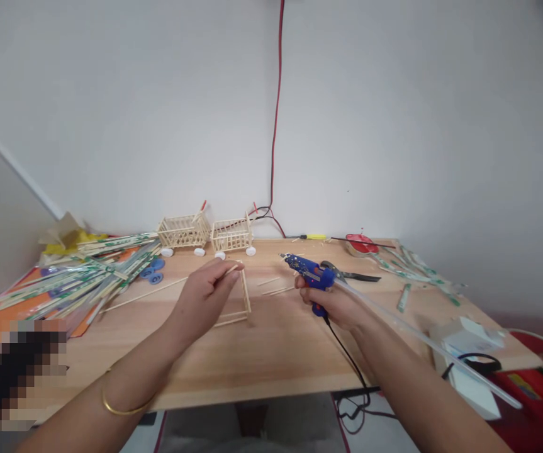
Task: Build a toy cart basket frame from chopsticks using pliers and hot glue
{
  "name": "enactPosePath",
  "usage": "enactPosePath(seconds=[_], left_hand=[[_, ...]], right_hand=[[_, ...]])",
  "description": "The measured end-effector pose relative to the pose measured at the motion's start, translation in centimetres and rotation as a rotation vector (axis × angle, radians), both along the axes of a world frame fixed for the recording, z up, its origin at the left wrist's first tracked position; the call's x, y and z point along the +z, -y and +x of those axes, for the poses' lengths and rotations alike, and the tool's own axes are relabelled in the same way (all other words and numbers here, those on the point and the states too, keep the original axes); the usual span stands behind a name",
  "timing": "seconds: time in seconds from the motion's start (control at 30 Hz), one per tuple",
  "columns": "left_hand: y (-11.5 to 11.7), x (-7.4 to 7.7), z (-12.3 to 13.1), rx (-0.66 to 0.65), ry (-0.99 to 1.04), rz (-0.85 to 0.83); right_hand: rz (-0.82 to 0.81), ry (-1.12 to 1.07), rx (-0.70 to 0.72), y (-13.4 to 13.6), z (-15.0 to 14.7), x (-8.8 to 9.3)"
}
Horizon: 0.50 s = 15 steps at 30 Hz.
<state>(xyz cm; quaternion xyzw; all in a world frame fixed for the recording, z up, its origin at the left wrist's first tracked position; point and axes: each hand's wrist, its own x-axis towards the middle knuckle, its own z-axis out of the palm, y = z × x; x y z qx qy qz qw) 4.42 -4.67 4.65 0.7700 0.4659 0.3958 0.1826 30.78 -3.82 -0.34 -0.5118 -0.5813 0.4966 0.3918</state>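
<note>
My right hand [335,303] is wrapped round the handle of a blue glue gun [311,272]. Its nozzle points left toward my other hand, and a long clear glue stick [408,330] trails out of its back. My left hand [207,294] has thumb and fingers pinched on a short thin wooden stick [232,269], partly hidden by the fingers. Below and beside that hand is a small open frame of wooden sticks [246,296] on the table. Loose sticks [278,290] lie between the frame and the glue gun.
Two small stick carts [184,231] with white wheels stand by the wall. Packaged sticks [106,270] and blue discs [153,274] lie left. Black-bladed scissors [358,276], a red container [362,244] and green-white wrappers [417,270] are right. The gun's black cord [347,349] hangs over the table's front edge.
</note>
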Motion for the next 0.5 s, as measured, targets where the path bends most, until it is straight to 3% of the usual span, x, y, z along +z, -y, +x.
enactPosePath(seconds=[0.13,0.27,0.5], left_hand=[[-0.4,0.0,0.7,-0.051,-0.016,-0.009],[-1.5,-0.2,0.1,-0.010,0.056,-0.044],[-1.9,0.1,2.4,0.001,0.297,-0.299]], right_hand=[[0.051,-0.032,0.084,-0.2,0.1,0.6],[0.056,-0.006,0.163,-0.6,-0.7,1.6],[0.103,0.150,0.143,0.3,-3.7,3.6]])
